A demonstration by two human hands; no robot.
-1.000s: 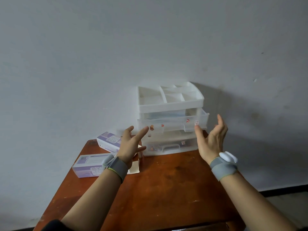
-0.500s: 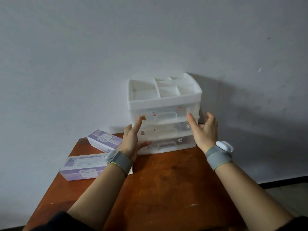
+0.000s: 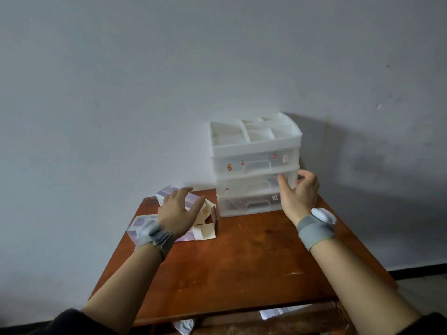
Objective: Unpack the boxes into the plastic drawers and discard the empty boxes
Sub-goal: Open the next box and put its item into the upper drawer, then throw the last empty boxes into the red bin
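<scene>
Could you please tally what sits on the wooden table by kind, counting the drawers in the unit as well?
Plastic drawer unit: 1
Drawers in it, all closed: 3
Purple-and-white boxes: 2, far box and near box with its end flaps open
Total on the table: 3 items

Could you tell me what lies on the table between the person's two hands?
In the head view, the plastic drawers stand between the left hand and right hand, above bare table.

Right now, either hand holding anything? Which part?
Left hand open over the far box, no grip. Right hand cups the drawer unit at its right front corner; grip unclear.
</scene>
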